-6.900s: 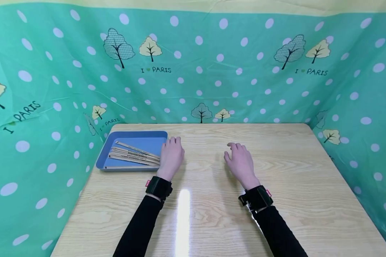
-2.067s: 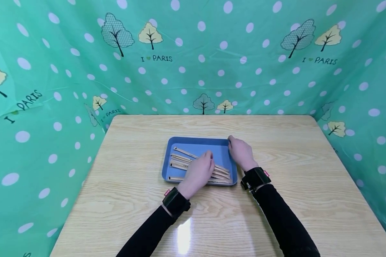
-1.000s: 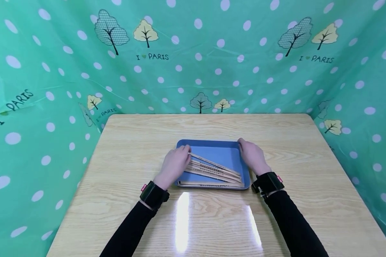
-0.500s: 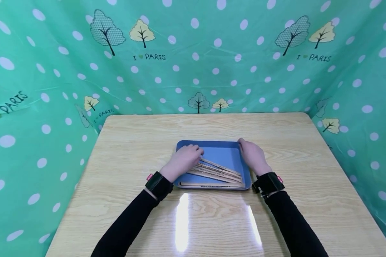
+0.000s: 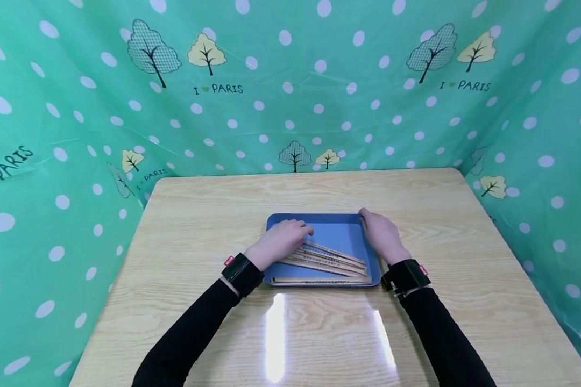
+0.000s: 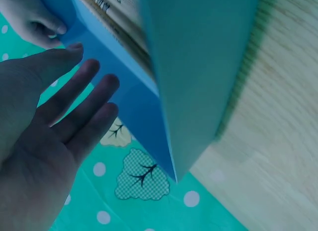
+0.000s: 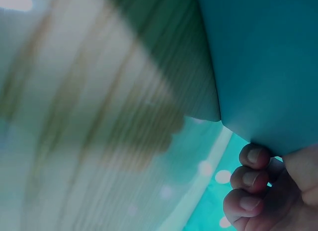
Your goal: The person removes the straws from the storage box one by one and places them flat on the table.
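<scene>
A shallow blue tray (image 5: 336, 228) lies on the table, holding several long, flat, pale wooden strips (image 5: 326, 260) with dark printed marks. My right hand (image 5: 382, 236) grips the tray's far right corner; in the right wrist view its fingers (image 7: 248, 179) curl under the rim with the thumb against the wall. Over the tray's left part hovers my left hand (image 5: 283, 239), hiding the left ends of some strips. The left wrist view shows that hand's fingers (image 6: 92, 112) loosely extended with nothing between them, beside the tray's wall (image 6: 194, 77).
The tray stands near the middle of a light wooden table (image 5: 213, 209). A green dotted cloth (image 5: 319, 123) with tree prints encloses the back and both sides. Light reflections shine on the table in front of the tray.
The tray has come from the table's left side to the middle. My right hand took hold of its corner. My left hand left the tray's left edge and moved slightly rightward above the strips.
</scene>
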A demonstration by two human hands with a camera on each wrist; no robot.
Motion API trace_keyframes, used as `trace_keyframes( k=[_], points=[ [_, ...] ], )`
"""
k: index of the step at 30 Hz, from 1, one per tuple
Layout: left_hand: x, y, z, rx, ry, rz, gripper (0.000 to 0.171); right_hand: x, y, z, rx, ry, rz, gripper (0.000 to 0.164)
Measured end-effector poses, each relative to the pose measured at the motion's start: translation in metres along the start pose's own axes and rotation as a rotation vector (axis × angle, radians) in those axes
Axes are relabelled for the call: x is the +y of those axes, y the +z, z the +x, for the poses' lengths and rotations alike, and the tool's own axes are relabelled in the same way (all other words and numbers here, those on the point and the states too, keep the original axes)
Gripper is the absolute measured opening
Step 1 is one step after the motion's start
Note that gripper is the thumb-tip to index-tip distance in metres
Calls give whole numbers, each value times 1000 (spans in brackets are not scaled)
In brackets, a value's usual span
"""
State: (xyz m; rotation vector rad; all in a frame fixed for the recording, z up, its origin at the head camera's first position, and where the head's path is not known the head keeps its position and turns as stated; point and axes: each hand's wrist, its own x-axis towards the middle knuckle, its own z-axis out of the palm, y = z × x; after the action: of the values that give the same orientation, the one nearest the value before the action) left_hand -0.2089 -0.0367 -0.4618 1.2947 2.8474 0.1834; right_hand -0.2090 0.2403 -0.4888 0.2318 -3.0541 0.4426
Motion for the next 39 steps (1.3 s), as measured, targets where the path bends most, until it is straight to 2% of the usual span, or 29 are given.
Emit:
trace_keyframes(
  k=[6, 16, 23, 28, 31, 39],
  points=[
    [1, -9, -3, -10, -13, 4, 23, 8, -5, -3, -14, 1, 3, 22],
    [5, 0, 7, -42, 0, -9, 24, 32, -11, -12, -14, 2, 4, 24],
    [7, 10, 13, -42, 50, 92, 22, 36, -12, -13, -25, -1, 20, 25],
    [5, 16, 17, -24, 75, 103, 21, 34, -13, -13, -20, 2, 14, 25],
    [5, 18, 20, -37, 90, 107, 21, 33, -12, -14, -28, 3, 12, 24],
    [12, 18, 34, -53, 174, 160, 19, 34, -13, -12, -32, 11, 9, 24]
  ],
)
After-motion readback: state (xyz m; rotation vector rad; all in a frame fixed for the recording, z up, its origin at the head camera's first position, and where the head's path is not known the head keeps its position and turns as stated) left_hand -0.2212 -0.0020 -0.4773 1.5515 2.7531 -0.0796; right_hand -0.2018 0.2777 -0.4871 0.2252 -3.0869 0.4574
